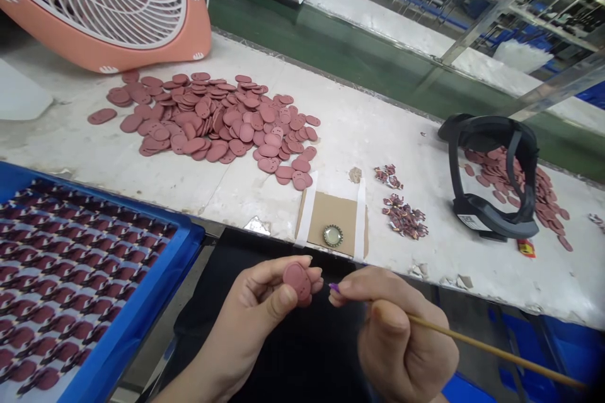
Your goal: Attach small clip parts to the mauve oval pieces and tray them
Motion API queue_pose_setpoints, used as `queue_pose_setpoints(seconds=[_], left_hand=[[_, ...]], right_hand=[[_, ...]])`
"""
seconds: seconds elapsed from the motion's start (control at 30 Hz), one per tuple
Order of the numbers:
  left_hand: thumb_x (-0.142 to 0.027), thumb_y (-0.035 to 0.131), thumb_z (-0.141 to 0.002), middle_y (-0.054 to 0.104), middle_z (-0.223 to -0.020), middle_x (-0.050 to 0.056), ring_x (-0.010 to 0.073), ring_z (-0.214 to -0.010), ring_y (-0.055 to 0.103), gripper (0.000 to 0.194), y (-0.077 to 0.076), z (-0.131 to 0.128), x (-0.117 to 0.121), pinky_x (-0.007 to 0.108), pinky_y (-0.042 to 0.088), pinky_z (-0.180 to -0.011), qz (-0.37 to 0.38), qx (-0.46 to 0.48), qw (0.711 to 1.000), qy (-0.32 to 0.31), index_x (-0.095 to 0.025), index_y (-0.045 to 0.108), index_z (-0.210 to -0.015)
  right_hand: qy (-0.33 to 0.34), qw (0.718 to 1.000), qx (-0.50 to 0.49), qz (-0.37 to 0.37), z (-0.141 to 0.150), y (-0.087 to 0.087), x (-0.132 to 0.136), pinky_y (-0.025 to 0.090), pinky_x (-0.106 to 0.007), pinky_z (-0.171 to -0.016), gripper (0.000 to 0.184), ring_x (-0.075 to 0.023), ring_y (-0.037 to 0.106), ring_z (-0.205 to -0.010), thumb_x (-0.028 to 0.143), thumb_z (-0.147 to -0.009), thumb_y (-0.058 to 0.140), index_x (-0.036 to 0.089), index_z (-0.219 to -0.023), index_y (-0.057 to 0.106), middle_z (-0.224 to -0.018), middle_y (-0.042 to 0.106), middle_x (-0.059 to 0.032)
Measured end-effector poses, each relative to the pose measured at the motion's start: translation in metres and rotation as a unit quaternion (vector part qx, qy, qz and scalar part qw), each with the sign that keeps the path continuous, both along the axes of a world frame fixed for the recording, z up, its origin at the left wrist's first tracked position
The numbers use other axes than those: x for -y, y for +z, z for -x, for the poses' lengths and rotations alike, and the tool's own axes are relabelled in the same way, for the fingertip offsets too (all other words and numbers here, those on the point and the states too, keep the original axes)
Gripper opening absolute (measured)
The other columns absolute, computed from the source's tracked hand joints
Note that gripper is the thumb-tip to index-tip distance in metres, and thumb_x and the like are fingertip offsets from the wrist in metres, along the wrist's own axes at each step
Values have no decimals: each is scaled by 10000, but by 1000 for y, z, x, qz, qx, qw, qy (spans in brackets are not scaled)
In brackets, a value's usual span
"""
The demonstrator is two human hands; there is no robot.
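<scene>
My left hand (265, 308) is closed on a flat, oval, dull-red piece (297, 280) with small holes, pinched between thumb and fingers; another seems to lie behind it. My right hand (401, 321) grips a thin wooden stick (491, 349) that runs off to the lower right. At its fingertips shows a small purple bit (334, 288), close to the red piece but apart from it; whether it is on the stick or pinched I cannot tell. Just beyond my hands, a bottle cap (333, 235) rests on a taped cardboard square (326, 211).
A heap of red oval pieces (208, 116) covers the left of the bench, before an orange fan (142, 56). Small dark-red bits (404, 217) lie right of the cardboard. A black headset-like frame (496, 220) stands farther right. A blue tray (142, 321) of rowed parts sits at left.
</scene>
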State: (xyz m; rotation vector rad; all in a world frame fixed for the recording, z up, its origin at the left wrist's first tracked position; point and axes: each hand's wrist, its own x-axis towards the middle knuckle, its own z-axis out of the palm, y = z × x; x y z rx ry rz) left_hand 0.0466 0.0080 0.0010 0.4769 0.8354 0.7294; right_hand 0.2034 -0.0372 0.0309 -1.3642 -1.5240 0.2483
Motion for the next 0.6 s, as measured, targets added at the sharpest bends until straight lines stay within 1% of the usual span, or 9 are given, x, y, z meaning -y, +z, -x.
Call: queue_pose_setpoints(seconds=[0.07, 0.13, 0.2, 0.27, 0.33, 0.47, 0.6], left_hand=[[-320, 819, -740, 820, -911, 40, 187, -848, 755, 208, -1, 0, -1, 224, 578, -780, 1, -12, 1000, 5, -259, 800, -938], [-308, 806, -758, 820, -918, 39, 180, -854, 754, 180, -1, 0, -2, 210, 575, -768, -2, -22, 1000, 8, -261, 802, -932], [-300, 790, -777, 821, -907, 38, 174, -856, 752, 161, -1, 0, -2, 200, 573, -755, -7, -24, 1000, 8, -259, 802, -933], [-297, 784, -784, 821, -899, 36, 174, -864, 750, 155, 0, -1, -3, 196, 574, -752, -7, -21, 1000, 7, -258, 802, -933], [-295, 788, -780, 821, -897, 31, 173, -866, 751, 156, 0, -2, -4, 192, 575, -748, -5, -17, 1000, 10, -262, 803, -931], [-298, 798, -768, 820, -893, 32, 172, -854, 753, 164, -2, -3, -3, 192, 577, -742, -3, -15, 1000, 11, -261, 803, -927], [-304, 801, -764, 819, -901, 38, 178, -860, 754, 179, -5, -2, -3, 196, 579, -741, -2, -14, 1000, 9, -258, 801, -938]], right_hand=[[-39, 999, 14, 4, -7, -7, -5, 531, -217, -572, 271, -118, 657, -616, 265, -1046, 418, 179, -925, 644, -737, 671, -10], [-94, 994, 43, 16, -17, -16, -11, 524, -205, -583, 251, -108, 653, -600, 225, -1030, 441, 180, -906, 655, -728, 672, 2], [-120, 990, 62, 34, -25, -27, -18, 507, -198, -569, 251, -107, 646, -587, 224, -1023, 457, 176, -883, 660, -718, 671, 4], [-117, 989, 75, 54, -30, -34, -22, 490, -198, -555, 255, -112, 643, -578, 249, -1020, 474, 171, -870, 664, -713, 675, 0], [-115, 988, 86, 65, -32, -38, -23, 482, -201, -557, 270, -117, 646, -580, 276, -1023, 473, 170, -866, 666, -717, 681, -6], [-109, 987, 88, 79, -33, -41, -24, 482, -202, -570, 295, -125, 663, -613, 308, -1027, 467, 166, -859, 664, -754, 696, -23], [-107, 989, 62, 84, -32, -41, -24, 486, -189, -567, 251, -112, 655, -597, 284, -1011, 505, 176, -852, 666, -738, 690, -1]])
